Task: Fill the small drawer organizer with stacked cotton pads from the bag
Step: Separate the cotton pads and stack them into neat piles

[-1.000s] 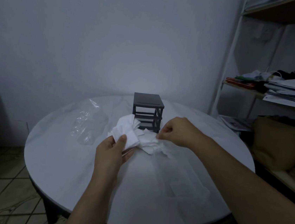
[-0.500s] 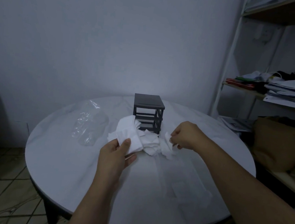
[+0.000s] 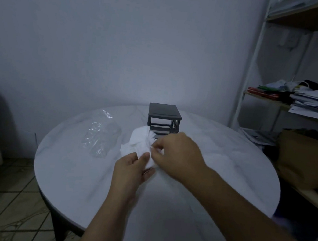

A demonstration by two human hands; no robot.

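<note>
The right hand (image 3: 178, 156) covers the near side of the cotton pads (image 3: 139, 140), so the number gathered cannot be counted. The drawer organizer (image 3: 164, 119) has its lower front hidden behind pads and knuckles; its contents cannot be told in the dim light. Both forearms run off the bottom edge. The shelf (image 3: 314, 102) is cut by the right edge, its papers unreadable.
</note>
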